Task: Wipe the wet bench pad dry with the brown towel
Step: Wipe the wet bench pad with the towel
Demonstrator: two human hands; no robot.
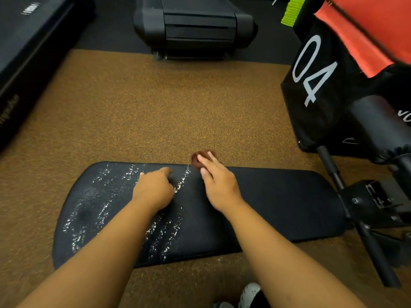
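A black bench pad [278, 203] lies across the middle of the view. Its left half glistens with streaks and droplets of water [93, 210]; its right half looks matt and dry. My right hand [219, 185] reaches to the pad's far edge, fingers pressed on a small bunched brown towel [199, 160] that pokes out past the fingertips. My left hand [153, 190] rests on the pad's middle, fingers curled under, amid the wet streaks, holding nothing that I can see.
The bench's black metal frame and post [364, 203] join the pad at the right. A black block marked "04" with an orange top [333, 74] stands at right. A black machine base [195, 30] sits beyond. My shoe [250, 294] is at the bottom.
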